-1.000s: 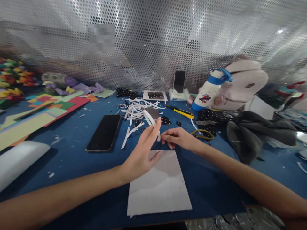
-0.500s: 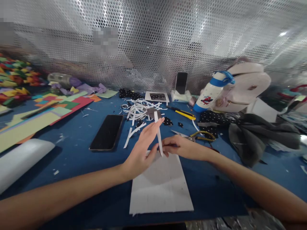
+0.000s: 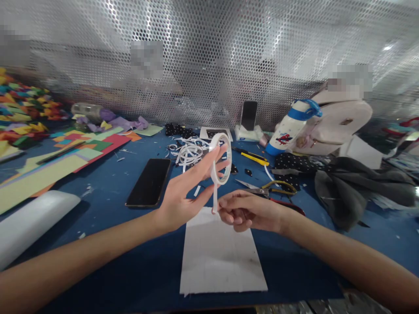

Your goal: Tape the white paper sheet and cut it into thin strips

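My left hand (image 3: 185,196) holds a roll of narrow white tape (image 3: 214,159) upright, its fingers passing through the ring. A short length of tape runs down from the roll to my right hand (image 3: 244,211), whose thumb and fingertips pinch its end. Both hands are over the far edge of a white board (image 3: 222,261) that lies flat on the blue table. To the right of the hands are scissors (image 3: 265,189) with yellow handles. A yellow and black box cutter (image 3: 253,158) lies behind them.
A dark phone (image 3: 149,182) lies left of my left hand. White strips (image 3: 190,152) are heaped behind the hands. Coloured paper sheets (image 3: 81,157) spread at the left. A water bottle (image 3: 291,126), a pale bag (image 3: 340,120) and dark cloth (image 3: 347,187) stand or lie at the right.
The tape roll has turned from edge-on so that its ring shows. A stretch of tape now runs between the roll and my right hand, which has moved slightly down.
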Tool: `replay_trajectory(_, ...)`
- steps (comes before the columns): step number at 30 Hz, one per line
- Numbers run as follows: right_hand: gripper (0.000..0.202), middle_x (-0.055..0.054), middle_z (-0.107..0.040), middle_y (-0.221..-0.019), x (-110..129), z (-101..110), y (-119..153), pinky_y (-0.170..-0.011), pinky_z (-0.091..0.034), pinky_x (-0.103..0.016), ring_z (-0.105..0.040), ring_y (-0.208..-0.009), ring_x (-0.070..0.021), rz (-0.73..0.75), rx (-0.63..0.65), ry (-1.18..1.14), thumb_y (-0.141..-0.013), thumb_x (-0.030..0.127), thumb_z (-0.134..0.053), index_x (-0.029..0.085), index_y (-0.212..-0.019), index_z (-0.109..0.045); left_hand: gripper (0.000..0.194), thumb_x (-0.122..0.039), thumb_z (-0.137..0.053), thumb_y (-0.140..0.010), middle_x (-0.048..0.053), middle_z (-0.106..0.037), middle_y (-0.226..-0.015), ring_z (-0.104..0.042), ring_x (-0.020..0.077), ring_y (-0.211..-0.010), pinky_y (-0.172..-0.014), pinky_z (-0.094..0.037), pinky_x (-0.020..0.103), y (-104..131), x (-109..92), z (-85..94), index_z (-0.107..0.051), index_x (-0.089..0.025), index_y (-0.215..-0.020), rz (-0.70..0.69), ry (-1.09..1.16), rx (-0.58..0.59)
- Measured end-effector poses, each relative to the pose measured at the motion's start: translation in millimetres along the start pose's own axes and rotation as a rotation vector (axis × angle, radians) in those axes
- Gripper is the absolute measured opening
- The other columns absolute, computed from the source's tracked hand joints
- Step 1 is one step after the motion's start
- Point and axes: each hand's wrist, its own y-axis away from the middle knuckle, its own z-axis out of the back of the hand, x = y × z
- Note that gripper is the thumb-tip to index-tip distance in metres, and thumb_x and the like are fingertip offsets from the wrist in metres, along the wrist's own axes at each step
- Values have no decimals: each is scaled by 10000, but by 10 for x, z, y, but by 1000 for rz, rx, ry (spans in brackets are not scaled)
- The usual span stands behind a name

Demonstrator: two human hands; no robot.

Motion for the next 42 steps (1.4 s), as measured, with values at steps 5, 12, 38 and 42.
replay_trajectory(5,59,-5,-624,-753,63,124,-69,-456,-388,-202,-487,-498,-81,317,-361,671,-890,182,-543,175,-910,-599,693,21,-462,-934,39,-424,-1515,-531,254,-1302,-1056,-534,383,84,-1,-65,-290,-292,-1527,-77,-79,88)
replay_trajectory(12,102,19,-553,-735,234,86,83,-536,-383,-228,-478,-581,-103,657,-581,966,-969,235,-501,196,-970,-595,641,-22,-457,-940,41,-503,-1460,-519,228,-1310,-1089,-480,404,79,96,-54,-335,-291,-1509,-39,-207,105)
replay_trajectory(38,212,-1,-659,-848,365,351,88,-533,-462,-231,-532,-600,-89,922,-749,674,-895,366,-670,212,-752,-639,829,-305,-620,-853,171,-54,-1619,-84,337,-1496,-1219,-179,491,473,-227,-331,-192,-127,-1541,291,-470,1004)
replay_trajectory(42,231,10,-618,-740,361,344,80,-562,-472,-235,-535,-601,-98,880,-732,704,-895,386,-666,205,-753,-642,776,-241,-547,-869,156,-67,-1621,-119,307,-1499,-1228,-141,492,486,-123,-426,-185,-118,-1544,257,-512,980)
